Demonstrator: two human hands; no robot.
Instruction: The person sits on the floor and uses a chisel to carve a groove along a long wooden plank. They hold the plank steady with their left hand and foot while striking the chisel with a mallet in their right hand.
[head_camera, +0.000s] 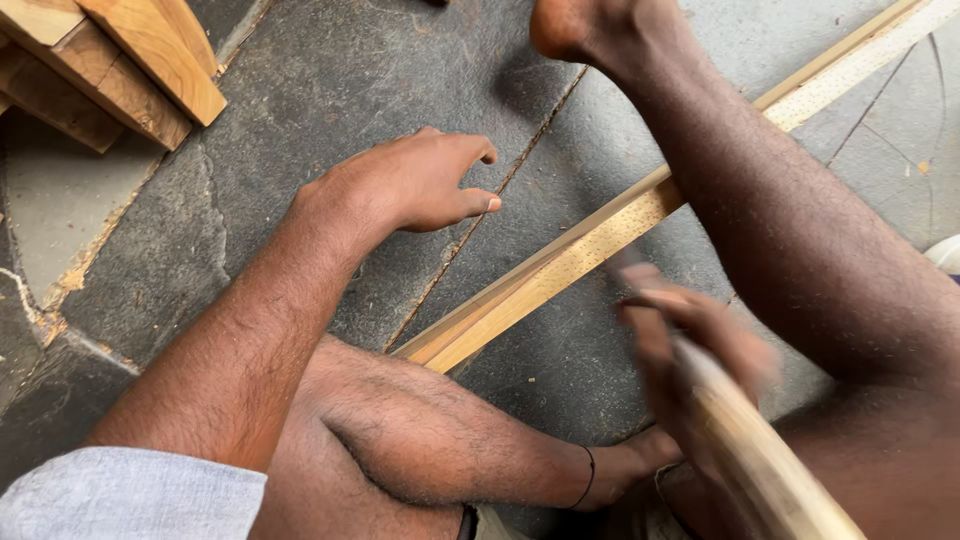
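We sit on the floor with a wooden strip running across the middle of the frame.

Our right hand (690, 345), blurred at lower right, has its fingers clamped round a pale wooden handle (770, 465); the tool's head is out of sight. The long wooden strip (560, 275) lies diagonally on the dark stone floor (330, 70), from centre to upper right, passing under our raised leg (800, 230). Our left hand (420, 180) rests on the floor at upper centre, fingers loosely curled and empty, near the strip but apart from it. With nothing but the leg holding the strip, we judge a swing could shift it or land close to our foot (575, 30). Stacked wood blocks (110, 60) sit upper left.
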